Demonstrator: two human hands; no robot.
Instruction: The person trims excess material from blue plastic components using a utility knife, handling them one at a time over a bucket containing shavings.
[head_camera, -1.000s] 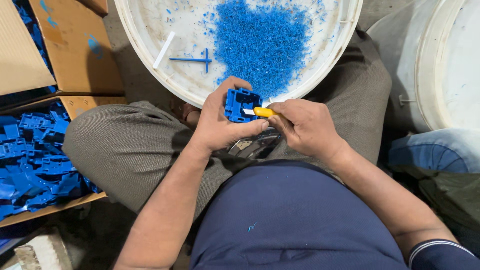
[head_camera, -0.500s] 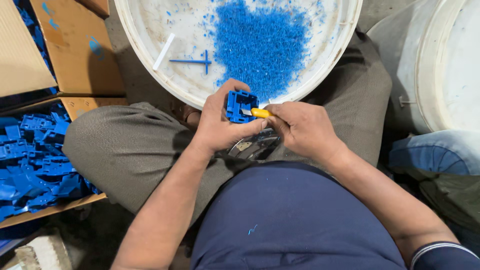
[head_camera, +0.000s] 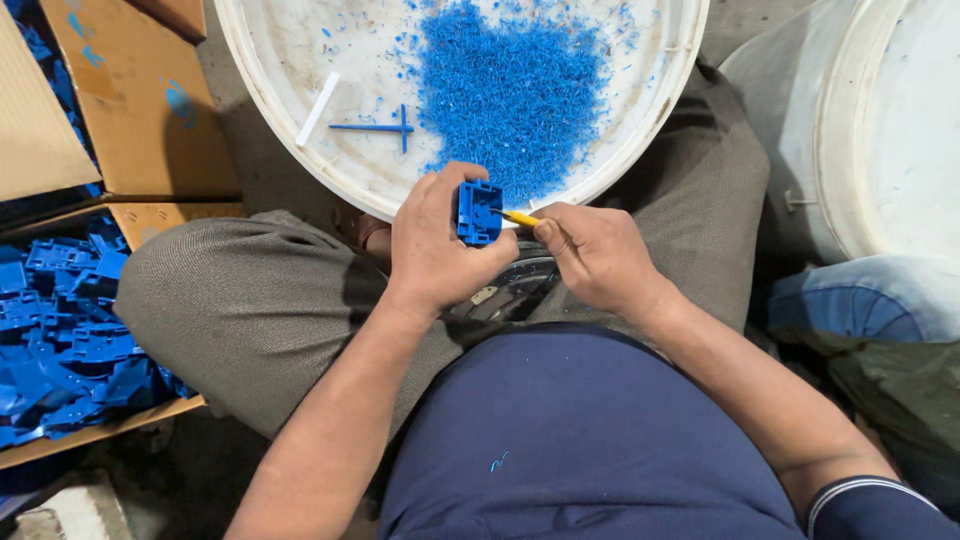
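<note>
left hand (head_camera: 435, 245) gripping blue plastic part (head_camera: 478, 212), right hand (head_camera: 590, 255) holding yellow-handled knife (head_camera: 521, 218)

- The scene is lit evenly and softly from above; the white tub (head_camera: 300, 60) is rendered bright, without harsh glare.
- Dim shadow is seen below the tub, between the knees.
- Sharp focus is held throughout; slight bending is noticed at the edges.

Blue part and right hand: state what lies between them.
In the head view, a yellow-handled tool bridges the blue part in the left hand and the right hand.
</note>
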